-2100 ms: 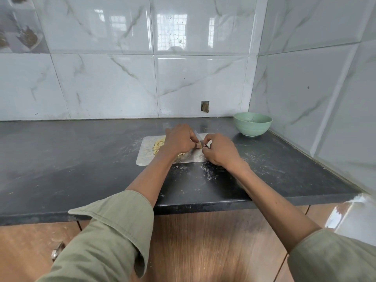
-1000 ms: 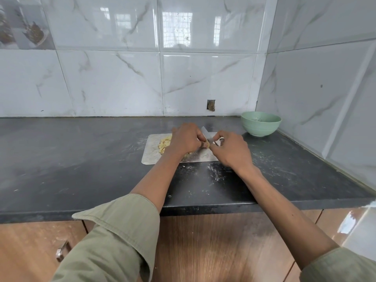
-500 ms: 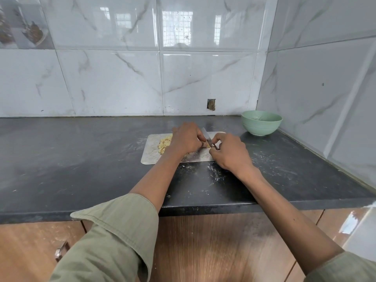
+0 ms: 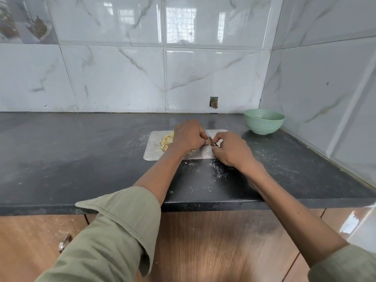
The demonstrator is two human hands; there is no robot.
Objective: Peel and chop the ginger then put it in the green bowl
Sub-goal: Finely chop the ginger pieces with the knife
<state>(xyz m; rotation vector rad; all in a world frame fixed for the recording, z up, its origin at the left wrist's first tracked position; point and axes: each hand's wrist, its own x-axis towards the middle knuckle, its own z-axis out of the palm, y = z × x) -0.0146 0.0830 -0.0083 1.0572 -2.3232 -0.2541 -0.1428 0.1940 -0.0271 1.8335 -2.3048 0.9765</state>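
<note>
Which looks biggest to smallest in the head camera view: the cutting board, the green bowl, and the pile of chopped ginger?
1. Cutting board, the widest though the hands hide part of it.
2. Green bowl, clearly narrower than the board; it stands a bit farther back, which shrinks it slightly.
3. Pile of chopped ginger, smallest, partly hidden behind the left hand.

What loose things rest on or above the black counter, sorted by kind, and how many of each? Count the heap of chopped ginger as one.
Bowls: 1, the green bowl
Cutting boards: 1, the metal board
Knives: 1, the knife
Chopped ginger heaps: 1, the chopped ginger
Ginger pieces in hand: 1, the ginger piece
Total: 5
</note>
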